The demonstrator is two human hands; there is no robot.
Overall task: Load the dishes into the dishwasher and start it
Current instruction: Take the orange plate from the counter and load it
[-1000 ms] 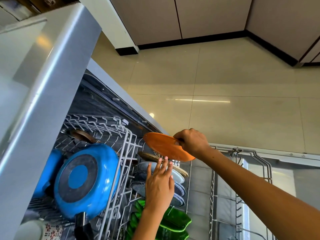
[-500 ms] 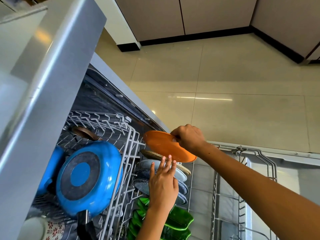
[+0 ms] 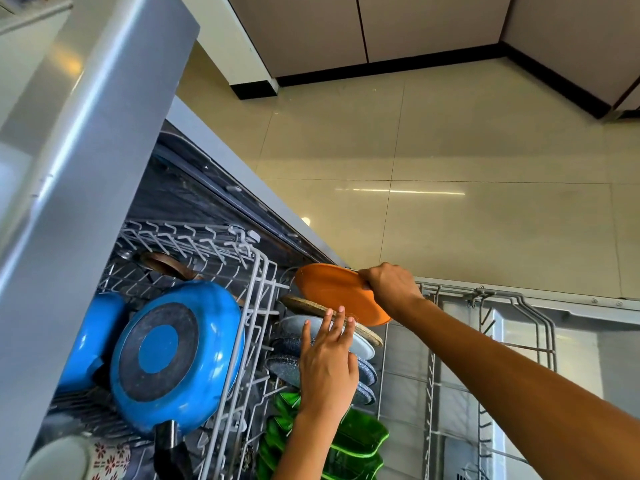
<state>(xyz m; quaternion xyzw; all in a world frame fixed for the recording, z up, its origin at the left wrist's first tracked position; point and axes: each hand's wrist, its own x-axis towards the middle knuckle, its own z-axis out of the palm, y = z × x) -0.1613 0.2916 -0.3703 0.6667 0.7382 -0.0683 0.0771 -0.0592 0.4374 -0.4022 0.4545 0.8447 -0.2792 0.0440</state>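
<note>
Beige glossy floor tiles (image 3: 450, 150); right hand (image 3: 393, 289) grips orange plate (image 3: 337, 292); left hand (image 3: 327, 365) fingers straight, touching racked plates (image 3: 360, 344).

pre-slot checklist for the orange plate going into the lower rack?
1. Grip: right hand holds the orange plate by its edge: ok.
2. Plate is at the far end of the row, above the woven-edged plate: ok.
3. Free slot under it: hidden by the plate: cannot tell.
4. Left hand rests open with fingertips on the standing plates, out from under the orange plate: ok.
5. Upper rack with the blue pan sits just left of the plate; whether it clears the way down: cannot tell.
6. Plate is tilted, not yet upright like its neighbours: not ok.
</note>
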